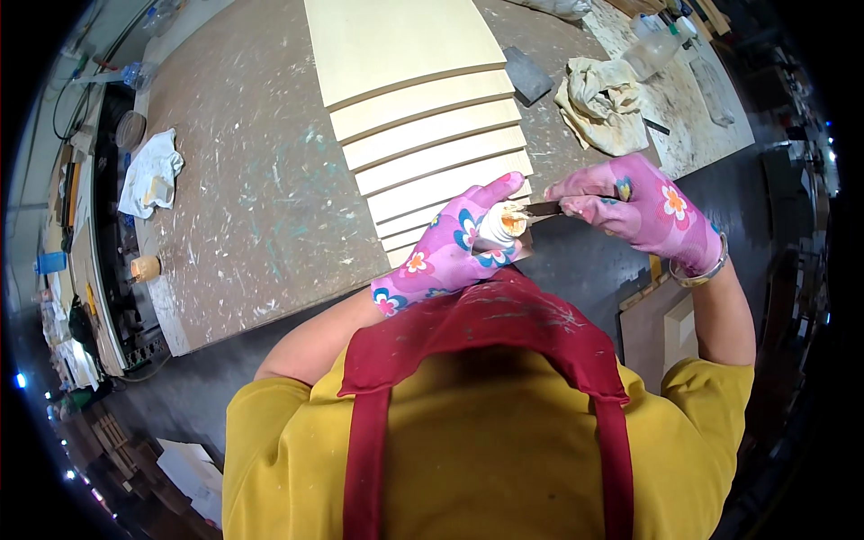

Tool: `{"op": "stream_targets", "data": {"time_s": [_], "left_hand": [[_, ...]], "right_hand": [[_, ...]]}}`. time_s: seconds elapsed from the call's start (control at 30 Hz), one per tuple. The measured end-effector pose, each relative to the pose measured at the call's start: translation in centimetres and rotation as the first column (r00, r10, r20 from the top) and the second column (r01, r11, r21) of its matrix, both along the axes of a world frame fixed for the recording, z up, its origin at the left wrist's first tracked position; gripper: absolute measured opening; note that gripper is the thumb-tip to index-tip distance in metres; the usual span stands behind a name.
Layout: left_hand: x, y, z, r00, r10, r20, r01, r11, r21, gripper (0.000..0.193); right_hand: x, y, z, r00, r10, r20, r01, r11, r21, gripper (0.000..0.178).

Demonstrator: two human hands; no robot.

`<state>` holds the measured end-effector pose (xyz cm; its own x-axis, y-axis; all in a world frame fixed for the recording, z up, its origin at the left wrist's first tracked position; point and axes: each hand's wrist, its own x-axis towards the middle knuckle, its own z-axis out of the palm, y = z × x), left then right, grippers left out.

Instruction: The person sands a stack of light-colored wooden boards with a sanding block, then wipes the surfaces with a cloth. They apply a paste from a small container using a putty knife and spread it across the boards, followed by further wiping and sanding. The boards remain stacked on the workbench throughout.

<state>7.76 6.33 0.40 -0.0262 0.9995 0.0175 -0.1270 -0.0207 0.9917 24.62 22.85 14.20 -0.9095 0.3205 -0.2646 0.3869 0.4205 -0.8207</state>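
Observation:
My left hand (441,247), in a purple flowered glove, is wrapped around a small white jar (493,234). Pale yellow-orange paste is smeared about the jar's mouth. My right hand (657,211), gloved the same way, pinches a thin dark flat blade like a putty knife (544,208), its tip at the jar's mouth. Just beyond both hands lie pale wooden boards (405,45), overlapped in a stepped row so that only the near strips of most of them show. The near end of the row is partly hidden behind my left hand.
The boards rest on a paint-spattered brown table (243,207). To their right are a grey block (528,76), a crumpled stained cloth (601,101) and a clear bottle (655,49). At the table's left edge sit a white rag (151,171) and a small orange-tan jar (145,268).

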Motion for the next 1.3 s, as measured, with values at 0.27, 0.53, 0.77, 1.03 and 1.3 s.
{"op": "stream_targets", "data": {"time_s": [0.27, 0.53, 0.77, 1.03, 1.3], "left_hand": [[-0.4, 0.1, 0.3, 0.998, -0.044, -0.050, 0.042, 0.999, -0.029, 0.075], [-0.2, 0.2, 0.2, 1.000, 0.011, 0.000, -0.011, 0.999, 0.046, 0.076], [0.2, 0.2, -0.2, 0.965, 0.066, -0.253, -0.050, 0.996, 0.070, 0.080], [0.0, 0.8, 0.3, 0.766, 0.222, -0.603, -0.016, 0.945, 0.327, 0.081], [-0.4, 1.1, 1.9, 0.571, 0.323, -0.755, 0.050, 0.904, 0.424, 0.089]], "right_hand": [[0.7, -2.0, 0.2, 0.991, 0.121, 0.056, -0.133, 0.895, 0.426, 0.023], [0.3, -3.6, 0.5, 0.957, 0.288, 0.036, -0.194, 0.543, 0.817, 0.030], [1.4, -4.4, 0.2, 0.956, 0.288, 0.053, -0.212, 0.556, 0.804, 0.032], [2.5, -3.3, 0.1, 0.995, 0.087, -0.050, -0.053, 0.880, 0.473, 0.026], [1.5, -2.9, -0.2, 0.924, -0.321, 0.209, 0.377, 0.855, -0.355, 0.031]]}}
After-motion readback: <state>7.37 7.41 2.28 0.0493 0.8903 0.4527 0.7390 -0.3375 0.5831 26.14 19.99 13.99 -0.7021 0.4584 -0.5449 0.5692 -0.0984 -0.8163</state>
